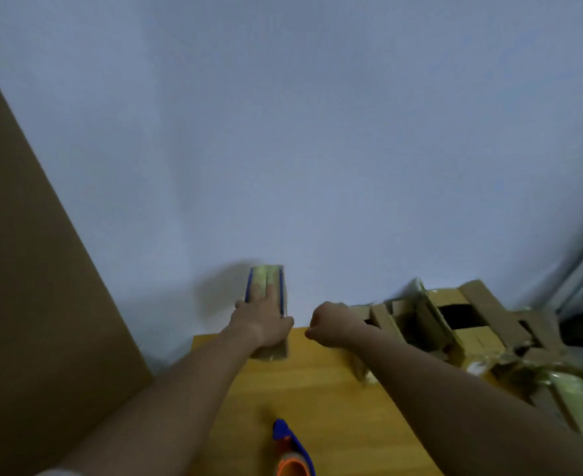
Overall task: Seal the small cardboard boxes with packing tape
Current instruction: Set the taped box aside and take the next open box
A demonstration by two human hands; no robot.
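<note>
Left hand [266, 321]: grasping a tape-wrapped small box [266, 290], held up at the far edge of the wooden table [317, 389] against the white wall. Right hand [331, 328]: clenched in a fist, holding nothing, just beside a heap of cardboard boxes [455, 324] on the right. Blue-and-orange tape dispenser [291, 451]: lying on the near table edge.

Surface: yellow wooden table [317, 389] | carried: blue-and-orange tape dispenser [291, 451] at near edge; taped cardboard boxes [455, 324] heaped at right

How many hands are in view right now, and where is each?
2. The left hand holds a taped box at the table's far edge; the right hand is fisted beside it, near the box pile.
</note>
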